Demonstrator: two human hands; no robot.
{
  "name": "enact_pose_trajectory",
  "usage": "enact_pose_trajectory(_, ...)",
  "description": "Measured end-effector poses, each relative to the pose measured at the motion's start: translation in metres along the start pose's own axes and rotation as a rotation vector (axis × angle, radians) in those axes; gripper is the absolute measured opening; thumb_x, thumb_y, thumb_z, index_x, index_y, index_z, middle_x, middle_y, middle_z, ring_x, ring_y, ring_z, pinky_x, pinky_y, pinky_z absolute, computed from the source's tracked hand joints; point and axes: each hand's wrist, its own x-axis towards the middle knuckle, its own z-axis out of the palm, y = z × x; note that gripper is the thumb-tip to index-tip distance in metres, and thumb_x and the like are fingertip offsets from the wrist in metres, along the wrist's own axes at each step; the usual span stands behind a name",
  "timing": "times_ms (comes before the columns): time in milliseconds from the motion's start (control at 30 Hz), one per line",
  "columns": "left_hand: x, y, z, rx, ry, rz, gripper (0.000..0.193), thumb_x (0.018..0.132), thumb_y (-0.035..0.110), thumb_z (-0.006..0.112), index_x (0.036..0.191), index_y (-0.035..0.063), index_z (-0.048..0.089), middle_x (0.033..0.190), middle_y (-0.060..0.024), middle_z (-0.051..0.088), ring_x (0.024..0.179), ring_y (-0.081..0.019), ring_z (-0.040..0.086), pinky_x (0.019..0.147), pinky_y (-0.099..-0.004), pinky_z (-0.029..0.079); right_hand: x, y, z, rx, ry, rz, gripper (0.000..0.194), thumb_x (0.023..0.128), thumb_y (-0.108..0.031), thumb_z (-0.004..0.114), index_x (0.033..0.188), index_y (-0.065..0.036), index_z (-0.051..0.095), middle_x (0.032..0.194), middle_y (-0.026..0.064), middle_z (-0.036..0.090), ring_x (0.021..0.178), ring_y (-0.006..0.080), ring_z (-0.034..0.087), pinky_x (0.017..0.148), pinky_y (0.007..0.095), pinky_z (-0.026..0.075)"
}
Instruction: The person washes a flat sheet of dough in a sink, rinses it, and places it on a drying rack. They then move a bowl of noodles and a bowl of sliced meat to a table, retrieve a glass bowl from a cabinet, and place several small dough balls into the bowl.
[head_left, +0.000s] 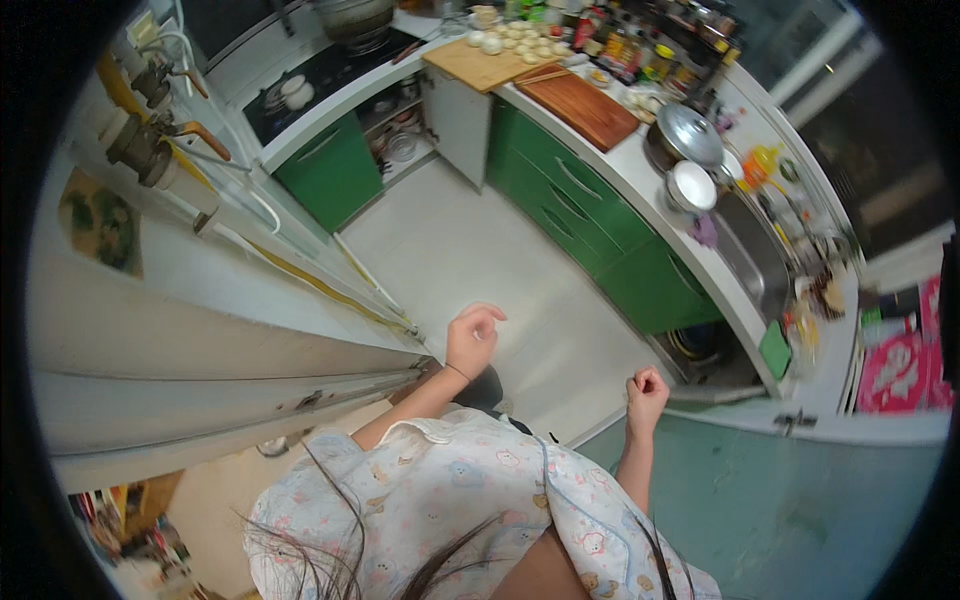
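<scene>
My left hand (472, 339) hangs over the pale floor (435, 232) with loosely bent fingers, a gap at the thumb and nothing in it. A thin dark band circles that wrist. On the other side, my right hand (646, 399) is curled into a loose, bare fist near the green door panel (757, 495). Ahead, green cabinets (570, 202) carry a white counter (622, 176). A light wooden board (461, 64) there bears several pale dough pieces (517, 41). Next to it lies a reddish-brown cutting board (581, 105) with wooden chopsticks across one end.
A lidded metal pot (686, 139) and a white bowl (691, 187) stand by the sink (754, 255). At the back left, a gas stove (330, 82) holds a large pot (356, 19). Pipes with valves (146, 146) run along the left wall. One cabinet door (457, 124) is swung out.
</scene>
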Motion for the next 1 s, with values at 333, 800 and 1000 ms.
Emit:
enact_pose_trajectory(333,0.136,-0.076,-0.010,0.086,0.501,-0.097,0.011,0.067,-0.010,0.049,0.064,0.0011,0.047,0.085,-0.0067,0.061,0.071,-0.0125,0.054,0.058,-0.0211,0.043,0.214,-0.003,0.195,0.136,-0.582,-0.074,0.026,0.061,0.016,0.048,0.058,-0.006,0.034,0.068,0.0004,0.039,0.063,0.0078,0.036,0.057,0.0191,0.028)
enact_pose_trajectory(800,0.386,-0.163,-0.114,0.185,0.778,-0.274,0.044,0.064,-0.011,0.044,0.099,0.0111,0.058,0.109,-0.0033,0.051,0.093,-0.0152,0.051,0.072,-0.0248,0.042,0.432,0.004,0.526,0.123,-1.202,0.155,0.023,0.080,0.001,0.052,0.102,-0.004,0.053,0.098,0.0047,0.060,0.089,0.0107,0.054,0.080,0.0252,0.043)
enact_pose_trajectory(1000,0.474,-0.272,-0.173,0.161,1.001,-0.264,0.049,0.068,-0.011,0.043,0.110,0.0111,0.054,0.115,-0.0051,0.046,0.094,-0.0167,0.050,0.071,-0.0245,0.043,0.472,0.104,0.805,-0.262,-1.288,-0.043,0.046,0.076,-0.012,0.055,0.119,0.000,0.043,0.114,0.0159,0.051,0.101,0.0255,0.053,0.088,0.0322,0.041)
